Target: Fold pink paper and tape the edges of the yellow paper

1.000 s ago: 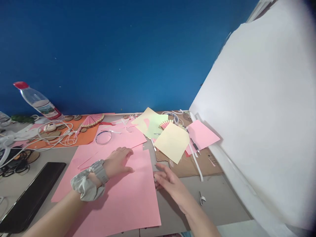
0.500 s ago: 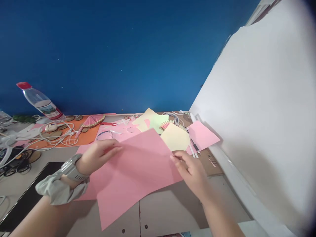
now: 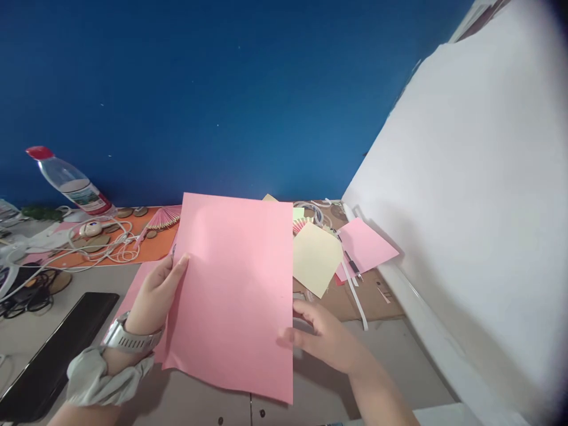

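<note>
A large pink paper sheet (image 3: pixel 235 290) is lifted off the desk and held upright in front of me. My left hand (image 3: pixel 153 296), with a silver watch and a grey scrunchie on the wrist, grips its left edge with fingers closed on it. My right hand (image 3: pixel 322 337) pinches the right edge low down, thumb on the front. Another pink sheet (image 3: pixel 137 287) lies flat on the desk beneath, mostly hidden.
A pale yellow square (image 3: pixel 315 257) and a smaller pink square (image 3: pixel 366 245) lie on brown cardboard (image 3: pixel 355 302) to the right. An orange sheet (image 3: pixel 110 248) with white cables, a plastic bottle (image 3: pixel 66 180) and a black keyboard (image 3: pixel 48 355) lie at the left. A white slanted board (image 3: pixel 465 207) rises on the right.
The pink sheet lay flat under both hands; both hands picked it up, turned it and raised it upright.
</note>
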Available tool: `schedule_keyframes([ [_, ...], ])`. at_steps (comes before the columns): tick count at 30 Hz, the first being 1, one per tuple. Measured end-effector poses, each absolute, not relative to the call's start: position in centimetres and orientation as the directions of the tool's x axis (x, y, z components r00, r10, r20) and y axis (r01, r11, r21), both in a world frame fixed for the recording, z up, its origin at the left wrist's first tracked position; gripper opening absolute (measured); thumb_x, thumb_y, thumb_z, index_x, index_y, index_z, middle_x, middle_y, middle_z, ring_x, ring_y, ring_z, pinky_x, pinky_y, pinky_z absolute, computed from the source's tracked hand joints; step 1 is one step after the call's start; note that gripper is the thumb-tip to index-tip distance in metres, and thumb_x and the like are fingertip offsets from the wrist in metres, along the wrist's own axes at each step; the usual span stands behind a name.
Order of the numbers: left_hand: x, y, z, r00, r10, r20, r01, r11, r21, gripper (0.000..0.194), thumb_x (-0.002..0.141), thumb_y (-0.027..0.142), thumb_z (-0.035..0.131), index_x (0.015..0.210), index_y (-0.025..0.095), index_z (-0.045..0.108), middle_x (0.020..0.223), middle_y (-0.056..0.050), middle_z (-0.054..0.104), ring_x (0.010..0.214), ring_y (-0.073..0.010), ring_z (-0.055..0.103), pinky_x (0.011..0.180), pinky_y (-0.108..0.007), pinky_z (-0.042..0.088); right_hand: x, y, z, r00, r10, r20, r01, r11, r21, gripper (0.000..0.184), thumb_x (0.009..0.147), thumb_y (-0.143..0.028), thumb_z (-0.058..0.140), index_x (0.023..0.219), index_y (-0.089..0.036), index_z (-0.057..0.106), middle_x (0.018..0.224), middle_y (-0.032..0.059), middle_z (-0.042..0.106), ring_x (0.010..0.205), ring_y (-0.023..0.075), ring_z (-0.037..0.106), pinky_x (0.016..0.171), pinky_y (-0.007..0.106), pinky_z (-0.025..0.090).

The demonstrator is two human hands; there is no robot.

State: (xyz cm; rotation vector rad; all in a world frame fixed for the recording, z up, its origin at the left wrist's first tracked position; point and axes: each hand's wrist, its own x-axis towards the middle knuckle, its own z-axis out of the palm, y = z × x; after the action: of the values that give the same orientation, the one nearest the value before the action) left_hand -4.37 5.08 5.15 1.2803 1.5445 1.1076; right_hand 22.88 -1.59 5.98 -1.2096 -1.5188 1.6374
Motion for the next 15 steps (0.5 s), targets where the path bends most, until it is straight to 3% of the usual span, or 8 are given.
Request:
schedule_keyframes([
  [3, -4.7, 4.8, 3.8, -0.039, 0.984, -0.172, 0.122, 0.176, 0.977, 0.036, 0.075, 0.055, 0.059, 0.083, 0.02, 0.058, 0.064, 0.002, 0.06, 0.056, -0.0156, 0.055, 0.052, -0.025, 0.045, 22.5, -1.8, 5.1, -0.3, 0.92, -0.252, 0.26, -0.176, -0.95, 0.034, 0.087, -0.049, 0.044, 0.089, -0.022, 0.065, 0.089, 0.0027, 0.066, 0.084, 0.02, 0.06, 0.076, 0.03, 0.046],
  [6, -5.2, 4.7, 2.8, -0.042, 0.98, -0.196, 0.102, 0.199, 0.975, 0.039, 0.076, 0.054, 0.058, 0.093, 0.019, 0.059, 0.07, 0.001, 0.062, 0.061, -0.0172, 0.058, 0.057, -0.026, 0.046, 22.4, -1.8, 4.1, -0.211, 0.948, -0.238, 0.35, -0.154, -0.924, 0.035, 0.088, -0.05, 0.042, 0.079, -0.021, 0.06, 0.079, 0.0005, 0.062, 0.076, 0.0167, 0.055, 0.07, 0.027, 0.044],
  [11, -5.4, 4.5, 2.3, -0.035, 0.984, -0.175, 0.143, 0.178, 0.974, 0.038, 0.077, 0.056, 0.056, 0.086, 0.019, 0.057, 0.069, 0.001, 0.059, 0.062, -0.016, 0.053, 0.056, -0.024, 0.043, 22.5, -1.7, 3.8, -0.122, 0.975, -0.186, 0.405, -0.122, -0.906, 0.035, 0.088, -0.049, 0.042, 0.072, -0.021, 0.053, 0.073, -0.0025, 0.053, 0.068, 0.0131, 0.047, 0.065, 0.023, 0.04],
  [15, -5.4, 4.1, 2.6, -0.022, 0.992, -0.125, 0.251, 0.126, 0.96, 0.038, 0.082, 0.053, 0.052, 0.064, 0.019, 0.047, 0.055, 0.006, 0.044, 0.051, -0.0108, 0.043, 0.05, -0.021, 0.037, 22.6, -1.9, 4.7, -0.104, 0.984, -0.144, 0.404, -0.091, -0.91, 0.033, 0.088, -0.05, 0.041, 0.077, -0.022, 0.056, 0.073, -0.0007, 0.054, 0.07, 0.0149, 0.049, 0.064, 0.024, 0.041],
])
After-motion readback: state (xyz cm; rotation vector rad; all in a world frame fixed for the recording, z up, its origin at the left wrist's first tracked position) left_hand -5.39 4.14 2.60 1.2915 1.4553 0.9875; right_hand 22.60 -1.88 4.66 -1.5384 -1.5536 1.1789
